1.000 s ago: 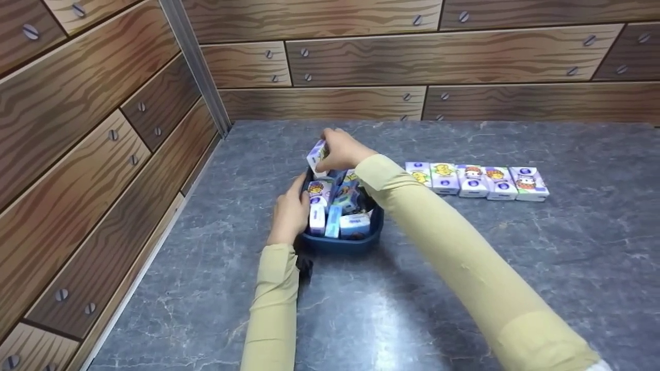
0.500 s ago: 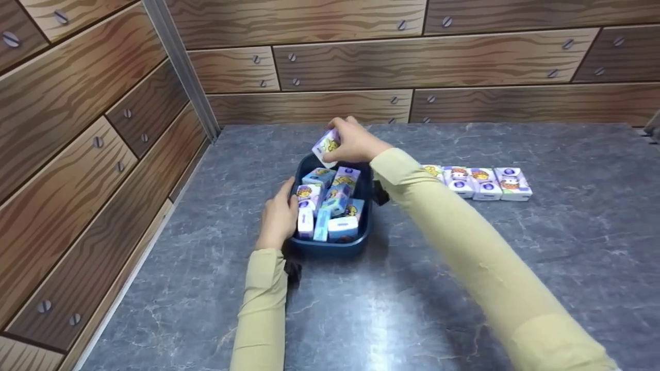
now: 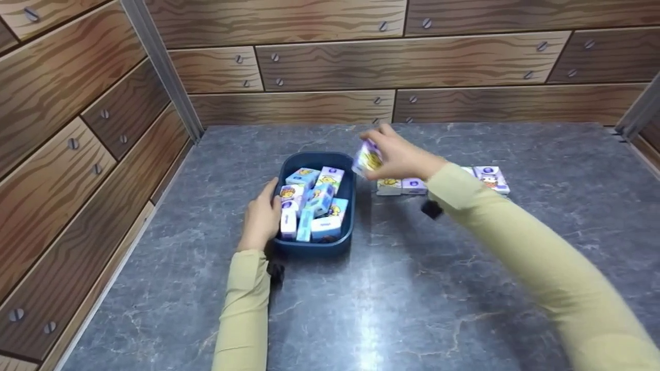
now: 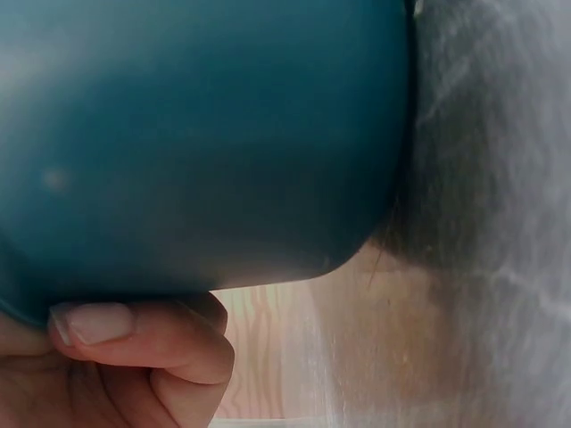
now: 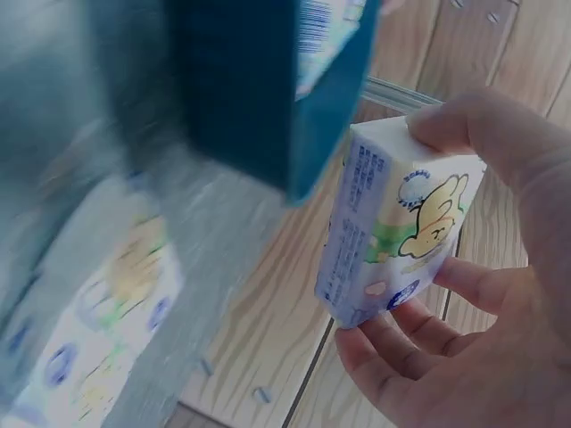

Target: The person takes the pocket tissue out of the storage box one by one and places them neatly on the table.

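Observation:
My right hand (image 3: 405, 154) holds a small white and purple tissue pack (image 3: 367, 159) between thumb and fingers, above the table just right of the bin. In the right wrist view, a yellow cartoon animal shows on this tissue pack (image 5: 419, 218). My left hand (image 3: 260, 219) grips the left side of a dark blue plastic bin (image 3: 314, 250); its curled fingers (image 4: 147, 339) touch the bin's wall in the left wrist view. Several blue or purple tissue packs (image 3: 320, 198) lie jumbled inside the bin.
Behind my right wrist, a row of tissue packs (image 3: 389, 186) lies side by side on the grey marbled table (image 3: 392, 288), partly hidden by the sleeve. Wood-patterned panels (image 3: 330, 67) stand along the back and left edges.
My right hand has lifted the tissue pack out of the bin and carried it right, past the rim. My left hand stays on the bin's left side. The head view has shifted slightly right.

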### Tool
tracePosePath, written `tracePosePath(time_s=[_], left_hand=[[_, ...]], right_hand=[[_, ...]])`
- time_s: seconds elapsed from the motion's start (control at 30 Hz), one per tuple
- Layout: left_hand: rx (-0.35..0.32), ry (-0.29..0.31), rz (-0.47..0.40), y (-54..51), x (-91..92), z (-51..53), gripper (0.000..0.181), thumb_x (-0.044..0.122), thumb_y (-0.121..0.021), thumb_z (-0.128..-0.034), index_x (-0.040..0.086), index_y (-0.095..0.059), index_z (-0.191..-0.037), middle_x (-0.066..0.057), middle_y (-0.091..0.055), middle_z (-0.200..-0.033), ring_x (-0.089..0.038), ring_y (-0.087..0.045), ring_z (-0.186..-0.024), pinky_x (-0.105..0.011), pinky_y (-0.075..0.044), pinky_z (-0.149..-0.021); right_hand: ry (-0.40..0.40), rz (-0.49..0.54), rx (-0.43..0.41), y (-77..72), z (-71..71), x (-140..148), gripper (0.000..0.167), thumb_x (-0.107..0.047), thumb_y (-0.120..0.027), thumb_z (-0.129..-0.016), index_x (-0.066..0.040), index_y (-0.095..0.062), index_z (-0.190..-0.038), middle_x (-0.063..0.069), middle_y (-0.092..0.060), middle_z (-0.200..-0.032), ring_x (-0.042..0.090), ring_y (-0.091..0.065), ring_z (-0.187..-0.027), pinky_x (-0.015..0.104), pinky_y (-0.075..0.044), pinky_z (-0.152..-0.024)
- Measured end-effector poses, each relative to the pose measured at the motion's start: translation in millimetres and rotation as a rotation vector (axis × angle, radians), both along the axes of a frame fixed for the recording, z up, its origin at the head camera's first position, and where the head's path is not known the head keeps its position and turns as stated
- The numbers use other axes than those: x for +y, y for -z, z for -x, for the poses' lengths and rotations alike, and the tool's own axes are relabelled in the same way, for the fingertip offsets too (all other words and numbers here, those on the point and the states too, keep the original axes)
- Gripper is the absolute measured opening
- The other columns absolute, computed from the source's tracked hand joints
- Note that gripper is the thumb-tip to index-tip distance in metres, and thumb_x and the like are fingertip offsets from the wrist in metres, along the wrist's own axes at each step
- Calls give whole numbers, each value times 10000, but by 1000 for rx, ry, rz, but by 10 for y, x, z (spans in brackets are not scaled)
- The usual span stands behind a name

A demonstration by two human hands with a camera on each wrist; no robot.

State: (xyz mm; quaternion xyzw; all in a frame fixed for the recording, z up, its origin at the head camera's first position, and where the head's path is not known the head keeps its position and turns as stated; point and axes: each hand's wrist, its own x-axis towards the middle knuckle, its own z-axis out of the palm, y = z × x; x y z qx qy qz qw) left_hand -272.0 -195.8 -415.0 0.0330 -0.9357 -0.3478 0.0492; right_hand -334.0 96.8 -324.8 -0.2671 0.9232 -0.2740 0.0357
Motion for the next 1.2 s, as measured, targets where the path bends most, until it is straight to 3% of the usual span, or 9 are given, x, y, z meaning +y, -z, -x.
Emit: tracePosePath(time_s=[0.2, 0.3, 0.4, 0.53, 0.6, 0.7, 0.77, 0.93, 1.2], left_hand=[[16, 0, 0, 8, -81, -43, 475, 221, -396, -1034, 170, -338, -1503, -226, -509, -1345, -359, -594, -920, -469, -432, -851], [13, -2, -2, 5, -92, -51, 477, 223, -394, -1034, 175, -335, -1505, -241, -516, -1329, -355, -586, -873, -468, -428, -823], [12, -7, -1, 1, -99, -56, 476, 222, -396, -1033, 175, -338, -1503, -242, -514, -1331, -374, -592, -959, -489, -431, -865], [15, -3, 4, -1, -103, -58, 476, 219, -396, -1033, 167, -339, -1503, -222, -487, -1369, -394, -574, -1048, -504, -419, -907], [15, -1, 6, -4, -101, -55, 477, 220, -394, -1033, 167, -336, -1504, -236, -510, -1338, -395, -593, -959, -492, -431, -868], [21, -3, 11, -10, -96, -48, 475, 223, -394, -1034, 170, -337, -1503, -250, -533, -1300, -375, -589, -836, -471, -433, -810], [23, -2, 9, -16, -88, -43, 476, 224, -393, -1035, 173, -335, -1504, -250, -532, -1301, -376, -582, -813, -470, -430, -801], [20, 7, 12, -20, -58, -34, 476, 222, -391, -1035, 173, -333, -1505, -210, -474, -1387, -390, -587, -956, -497, -427, -872], [27, 17, 9, -17, 19, -35, 472, 218, -399, -1033, 168, -346, -1499, -261, -554, -1263, -382, -594, -930, -489, -428, -866]], right_hand=[[-74, -108, 71, 270, -301, 317, 850, -221, -811, -703, -90, -391, -1431, 113, -413, -1210, 247, -489, -989, 390, -500, -790], [-103, -158, 64, 411, -466, 433, 859, -230, -816, -704, -111, -390, -1440, 97, -431, -1208, 230, -496, -955, 389, -501, -763], [-147, -211, 47, 537, -621, 509, 872, -223, -824, -695, -125, -393, -1446, 71, -447, -1240, 198, -499, -986, 379, -494, -808], [-248, -273, 59, 660, -782, 554, 786, -198, -818, -691, -71, -453, -1375, 49, -491, -1196, 179, -511, -1005, 360, -480, -849], [-283, -275, 62, 687, -832, 559, 681, -182, -812, -711, -54, -491, -1298, 44, -516, -1158, 178, -528, -985, 361, -482, -841], [-294, -263, 65, 684, -867, 552, 551, -177, -805, -746, -79, -520, -1207, 30, -552, -1114, 173, -556, -953, 371, -480, -831], [-288, -253, 67, 675, -869, 546, 552, -178, -804, -762, -56, -527, -1224, 47, -579, -1122, 193, -577, -963, 384, -481, -836], [-271, -271, 100, 684, -827, 526, 633, -172, -793, -776, 54, -516, -1299, 146, -570, -1216, 268, -579, -1053, 415, -467, -896], [-192, -250, 195, 732, -637, 496, 363, -154, -811, -760, -27, -646, -1058, 93, -544, -1077, 196, -557, -843, 370, -486, -739]])
